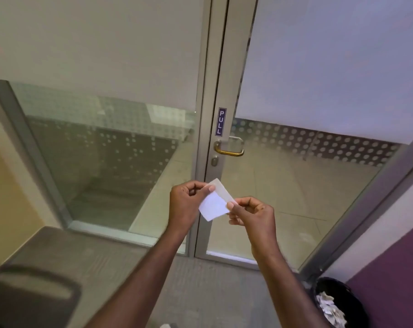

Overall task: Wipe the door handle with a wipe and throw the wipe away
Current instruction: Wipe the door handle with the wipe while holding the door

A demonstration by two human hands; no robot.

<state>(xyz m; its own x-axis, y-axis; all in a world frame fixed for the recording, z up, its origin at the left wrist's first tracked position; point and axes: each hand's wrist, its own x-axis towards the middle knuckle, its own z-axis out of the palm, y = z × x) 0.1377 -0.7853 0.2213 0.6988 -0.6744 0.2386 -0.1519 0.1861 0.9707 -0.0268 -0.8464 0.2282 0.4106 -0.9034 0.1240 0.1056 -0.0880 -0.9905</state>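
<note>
2 bare hands hold a small white wipe (213, 204) in front of a glass door. The left hand (188, 202) pinches its top edge, the right hand (250, 215) pinches its right side, each grip closed on it. The brass door handle (229, 147) sits above, untouched. A black bin (338, 304) stands lower right.

Both forearms run out of the picture at its bottom edge. The dark object (32, 301) at the bottom left corner is blurred and cut by the edge; its kind cannot be told. The black waste bin (338, 301) at the bottom right corner is cut off, and the pale scraps inside it are too small to identify. The left hand (188, 201) and right hand (250, 213) hide the corners of the white wipe (213, 205) that they pinch. Frosting and reflections obscure what lies behind the glass panel (101, 162).
</note>
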